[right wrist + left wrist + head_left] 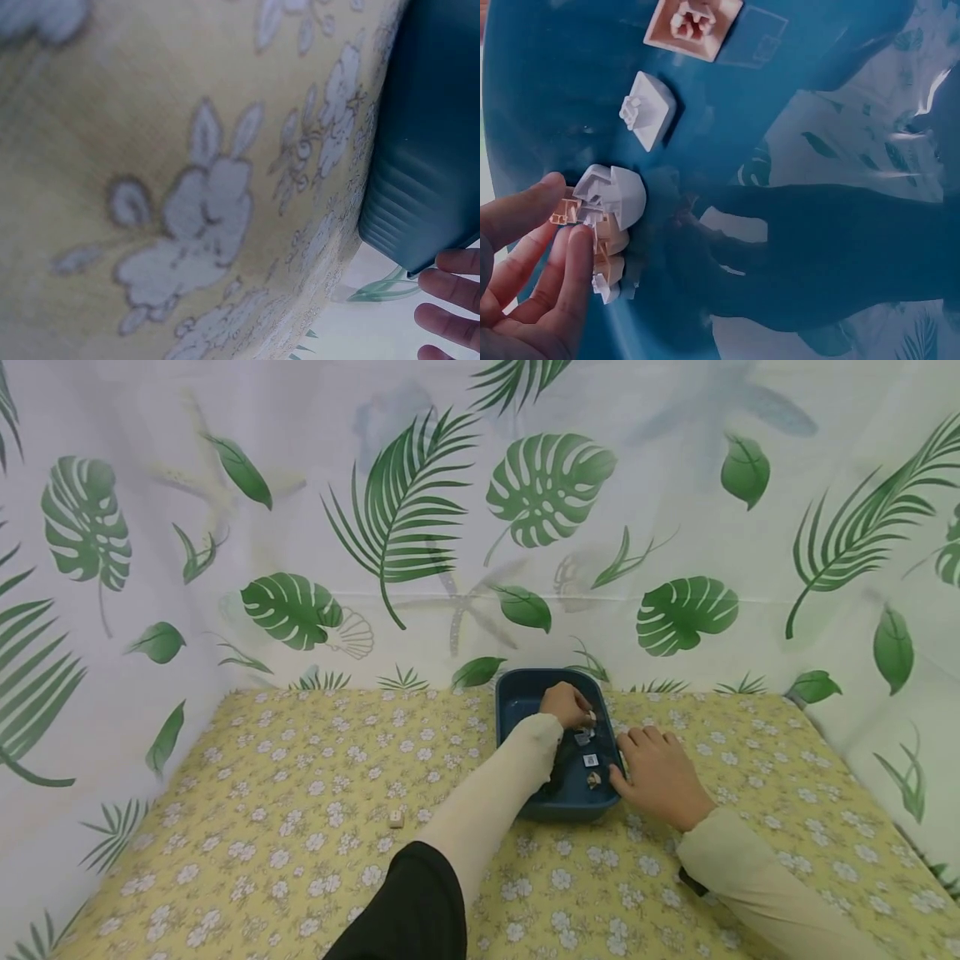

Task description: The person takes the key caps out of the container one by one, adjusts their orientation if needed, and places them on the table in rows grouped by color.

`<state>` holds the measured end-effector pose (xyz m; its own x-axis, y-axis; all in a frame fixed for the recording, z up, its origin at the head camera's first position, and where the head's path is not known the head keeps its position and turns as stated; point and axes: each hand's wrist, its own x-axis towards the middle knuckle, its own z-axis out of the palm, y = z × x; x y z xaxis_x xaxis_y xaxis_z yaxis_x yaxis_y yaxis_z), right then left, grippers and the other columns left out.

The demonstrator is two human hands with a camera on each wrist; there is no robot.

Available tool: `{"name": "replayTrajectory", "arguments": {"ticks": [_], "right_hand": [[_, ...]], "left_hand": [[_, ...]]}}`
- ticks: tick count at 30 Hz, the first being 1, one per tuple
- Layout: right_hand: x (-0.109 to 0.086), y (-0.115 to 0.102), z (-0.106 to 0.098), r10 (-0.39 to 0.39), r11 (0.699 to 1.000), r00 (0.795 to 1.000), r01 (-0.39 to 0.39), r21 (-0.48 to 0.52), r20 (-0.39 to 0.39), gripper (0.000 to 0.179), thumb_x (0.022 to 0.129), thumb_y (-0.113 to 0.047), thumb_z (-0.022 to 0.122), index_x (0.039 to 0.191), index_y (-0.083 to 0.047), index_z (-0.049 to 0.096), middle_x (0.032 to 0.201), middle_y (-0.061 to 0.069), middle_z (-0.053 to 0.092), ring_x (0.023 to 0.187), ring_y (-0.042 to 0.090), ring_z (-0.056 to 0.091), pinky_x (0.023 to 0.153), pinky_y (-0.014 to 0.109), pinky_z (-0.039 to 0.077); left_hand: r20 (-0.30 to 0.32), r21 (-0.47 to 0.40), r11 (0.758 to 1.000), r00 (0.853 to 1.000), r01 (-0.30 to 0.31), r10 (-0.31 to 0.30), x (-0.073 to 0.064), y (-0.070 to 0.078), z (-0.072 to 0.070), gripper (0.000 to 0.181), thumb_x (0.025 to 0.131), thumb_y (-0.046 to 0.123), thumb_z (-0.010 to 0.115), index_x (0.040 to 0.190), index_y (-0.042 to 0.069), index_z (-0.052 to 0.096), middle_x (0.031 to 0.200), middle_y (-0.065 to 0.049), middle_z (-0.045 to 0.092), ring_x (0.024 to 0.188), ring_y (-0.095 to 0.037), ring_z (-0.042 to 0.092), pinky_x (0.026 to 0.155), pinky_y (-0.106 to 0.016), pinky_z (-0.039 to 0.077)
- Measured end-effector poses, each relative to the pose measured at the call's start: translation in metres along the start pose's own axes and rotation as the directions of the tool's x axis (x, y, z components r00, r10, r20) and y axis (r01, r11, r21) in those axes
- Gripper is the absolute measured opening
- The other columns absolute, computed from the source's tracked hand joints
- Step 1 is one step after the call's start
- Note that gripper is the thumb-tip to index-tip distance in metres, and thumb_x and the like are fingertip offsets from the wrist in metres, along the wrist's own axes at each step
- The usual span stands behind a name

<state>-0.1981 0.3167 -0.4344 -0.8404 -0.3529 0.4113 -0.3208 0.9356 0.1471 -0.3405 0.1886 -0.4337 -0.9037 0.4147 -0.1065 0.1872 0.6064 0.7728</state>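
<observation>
In the head view my left hand (567, 704) reaches into a dark blue plastic bin (501, 714). The left wrist view shows that hand's thumb and fingers pinching a small beige keycap (565, 211) beside a cluster of white and beige keycaps (626, 199) near the bin's wall. A white keycap (651, 112) and a larger beige keycap (697, 37) lie with their hollow undersides up. My right hand (660, 774) rests at the bin's right rim with its fingers fairly straight; several of its fingertips (450, 285) show beside the bin in the right wrist view.
A single light keycap (396, 818) lies on the yellow floral tablecloth (300, 835), left of the bin. Behind the table hangs a white leaf-print curtain (450, 527), close to the bin's far end. Reflections on the glossy bin floor blur some detail.
</observation>
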Motion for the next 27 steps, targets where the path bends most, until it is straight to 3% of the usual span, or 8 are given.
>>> {"name": "replayTrajectory", "arguments": {"ticks": [4,10,15,20,27], "right_hand": [[0.001,-0.003,-0.001,-0.001,1.000,1.000,0.001,0.000,0.008,0.034,0.084,-0.026,0.064,0.104,0.002,0.062,0.094,0.016,0.062,0.088,0.033,0.056,0.073,0.048,0.046],[0.004,-0.005,-0.002,-0.007,1.000,1.000,0.007,0.000,0.014,0.035,0.083,-0.026,0.065,0.103,0.003,0.062,0.093,0.017,0.061,0.086,0.033,0.056,0.072,0.048,0.046],[0.005,-0.007,-0.006,0.002,1.000,1.000,-0.002,0.004,0.027,0.035,0.083,-0.024,0.065,0.104,0.004,0.062,0.094,0.018,0.062,0.087,0.034,0.057,0.072,0.049,0.046],[0.005,-0.008,-0.009,0.008,1.000,0.999,-0.008,0.006,0.034,0.031,0.085,-0.024,0.063,0.101,0.003,0.062,0.091,0.018,0.061,0.085,0.033,0.056,0.071,0.048,0.046],[0.004,-0.008,-0.008,0.021,1.000,0.999,-0.021,-0.005,0.036,0.032,0.085,-0.025,0.063,0.101,0.003,0.062,0.091,0.018,0.061,0.084,0.034,0.057,0.070,0.049,0.046]], "left_hand": [[-0.022,-0.014,1.000,1.000,0.006,-0.006,0.001,-0.003,0.000,0.009,0.077,0.010,0.077,0.084,0.005,0.076,0.092,-0.008,0.072,0.077,-0.019,0.065,0.063,-0.024,0.053],[-0.045,0.057,0.998,0.998,-0.040,0.043,-0.002,0.003,-0.012,0.007,0.077,0.012,0.077,0.081,0.006,0.077,0.086,-0.006,0.073,0.076,-0.017,0.064,0.060,-0.021,0.050],[-0.029,0.037,0.996,0.996,-0.087,0.088,-0.012,0.018,-0.036,0.010,0.080,0.013,0.076,0.084,0.004,0.075,0.088,-0.008,0.072,0.076,-0.018,0.064,0.062,-0.021,0.049],[-0.021,0.058,0.982,0.983,-0.180,0.181,-0.029,0.031,-0.067,0.014,0.083,0.015,0.072,0.090,0.004,0.074,0.093,-0.010,0.072,0.084,-0.020,0.065,0.066,-0.021,0.049],[0.021,-0.005,0.968,0.968,-0.251,0.251,-0.054,0.025,-0.097,0.020,0.085,0.016,0.070,0.101,0.005,0.072,0.097,-0.011,0.071,0.084,-0.018,0.065,0.067,-0.019,0.050]]}}
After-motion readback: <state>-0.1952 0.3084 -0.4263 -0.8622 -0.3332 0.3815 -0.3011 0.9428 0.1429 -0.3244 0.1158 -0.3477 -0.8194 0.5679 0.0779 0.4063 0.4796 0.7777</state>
